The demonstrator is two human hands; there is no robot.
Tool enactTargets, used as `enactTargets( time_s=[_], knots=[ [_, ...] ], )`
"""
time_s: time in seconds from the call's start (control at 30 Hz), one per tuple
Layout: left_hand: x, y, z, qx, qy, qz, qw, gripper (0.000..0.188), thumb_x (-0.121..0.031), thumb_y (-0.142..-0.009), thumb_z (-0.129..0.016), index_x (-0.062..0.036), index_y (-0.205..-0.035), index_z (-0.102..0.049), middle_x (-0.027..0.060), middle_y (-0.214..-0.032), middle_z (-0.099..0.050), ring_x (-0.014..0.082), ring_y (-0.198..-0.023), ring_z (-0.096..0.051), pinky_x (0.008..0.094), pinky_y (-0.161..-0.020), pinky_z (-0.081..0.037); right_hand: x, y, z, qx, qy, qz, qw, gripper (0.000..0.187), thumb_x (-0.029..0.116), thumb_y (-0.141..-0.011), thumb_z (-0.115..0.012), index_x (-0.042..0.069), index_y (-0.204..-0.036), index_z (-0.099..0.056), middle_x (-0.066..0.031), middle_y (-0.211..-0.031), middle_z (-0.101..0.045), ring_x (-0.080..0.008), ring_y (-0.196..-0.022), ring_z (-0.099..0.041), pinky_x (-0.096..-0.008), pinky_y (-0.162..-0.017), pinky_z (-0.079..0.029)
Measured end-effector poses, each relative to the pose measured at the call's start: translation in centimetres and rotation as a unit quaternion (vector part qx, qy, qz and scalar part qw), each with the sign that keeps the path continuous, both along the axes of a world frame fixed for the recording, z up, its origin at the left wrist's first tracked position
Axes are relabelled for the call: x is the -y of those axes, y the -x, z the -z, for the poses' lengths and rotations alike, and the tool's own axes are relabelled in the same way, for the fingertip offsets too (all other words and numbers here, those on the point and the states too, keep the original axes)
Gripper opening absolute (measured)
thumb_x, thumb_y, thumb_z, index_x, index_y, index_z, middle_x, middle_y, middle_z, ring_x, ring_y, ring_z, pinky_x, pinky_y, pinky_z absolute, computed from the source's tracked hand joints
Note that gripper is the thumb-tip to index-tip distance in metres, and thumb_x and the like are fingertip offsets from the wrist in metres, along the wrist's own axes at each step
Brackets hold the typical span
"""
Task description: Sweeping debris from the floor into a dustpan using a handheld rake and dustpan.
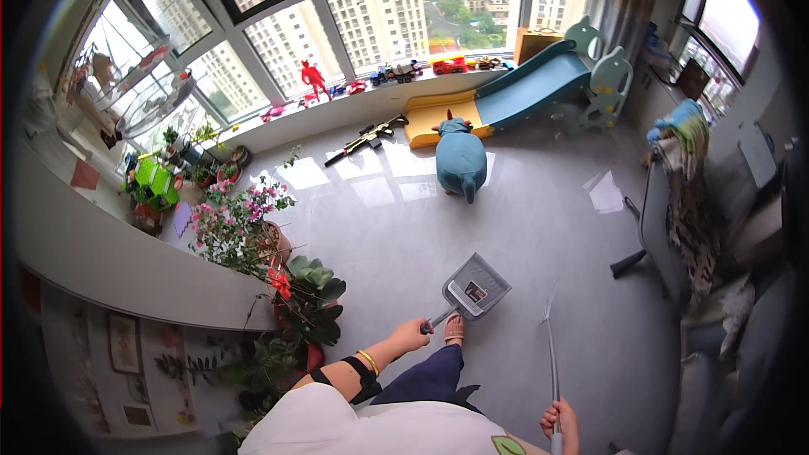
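My left hand is closed round the short handle of a grey dustpan. The pan is held in front of me, its open side facing away, with a label on it. Just below it my foot shows in a pink sandal. At the lower right my right hand grips the grey pole of a broom. The broom's thin, pale far end points away from me over the grey floor, and it looks very narrow from here.
A blue animal-shaped seat stands by a blue and yellow slide. A toy gun lies left of it. Potted plants line the left. A grey chair stands at right. Toys line the window ledge.
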State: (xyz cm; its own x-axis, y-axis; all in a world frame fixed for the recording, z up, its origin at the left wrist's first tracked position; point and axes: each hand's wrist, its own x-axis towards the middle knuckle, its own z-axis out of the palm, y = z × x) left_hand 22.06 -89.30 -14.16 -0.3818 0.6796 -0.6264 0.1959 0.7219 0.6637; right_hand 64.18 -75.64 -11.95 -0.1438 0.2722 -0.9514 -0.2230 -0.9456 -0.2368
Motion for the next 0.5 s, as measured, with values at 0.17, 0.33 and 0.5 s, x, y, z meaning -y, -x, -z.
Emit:
enactTargets(
  time_s=[0.17, 0.33, 0.5],
  knots=[
    [-3.9, 3.6, 0.4, 0.017, 0.017, -0.042, 0.999, 0.027, -0.012, -0.063, -0.06, -0.0089, -0.09, -0.058, 0.0108, -0.075, -0.061, 0.0231, -0.073, -0.059, 0.0337, -0.064, -0.045, -8.5, 4.9, -1.1, 0.017, -0.013, -0.139, 0.99, 0.044, 0.01, -0.084, -0.04, 0.022, -0.125, -0.027, -0.0022, -0.054, -0.036, -0.0115, -0.038, -0.034, -0.0257, -0.035, -0.027],
    [-5.4, 5.8, 1.6, 0.06, 0.017, -0.132, 0.989, 0.026, -0.011, -0.063, -0.059, -0.0069, -0.089, -0.058, 0.0102, -0.073, -0.06, 0.0213, -0.068, -0.058, 0.0324, -0.061, -0.045, -15.9, 9.8, -2.2, 0.012, 0.014, -0.211, 0.977, 0.04, 0.011, -0.086, -0.039, 0.023, -0.123, -0.029, -0.002, -0.054, -0.035, -0.0112, -0.038, -0.034, -0.0249, -0.036, -0.027],
    [-6.5, 7.1, 2.9, 0.06, 0.01, -0.207, 0.977, 0.03, -0.01, -0.061, -0.063, -0.0072, -0.09, -0.058, 0.0084, -0.07, -0.058, 0.0181, -0.062, -0.055, 0.0317, -0.057, -0.044, -23.0, 13.8, 0.0, -0.071, 0.039, -0.237, 0.968, 0.062, 0.01, -0.085, -0.043, 0.026, -0.136, -0.013, -0.0029, -0.057, -0.035, -0.0122, -0.04, -0.033, -0.027, -0.037, -0.029]
  ],
)
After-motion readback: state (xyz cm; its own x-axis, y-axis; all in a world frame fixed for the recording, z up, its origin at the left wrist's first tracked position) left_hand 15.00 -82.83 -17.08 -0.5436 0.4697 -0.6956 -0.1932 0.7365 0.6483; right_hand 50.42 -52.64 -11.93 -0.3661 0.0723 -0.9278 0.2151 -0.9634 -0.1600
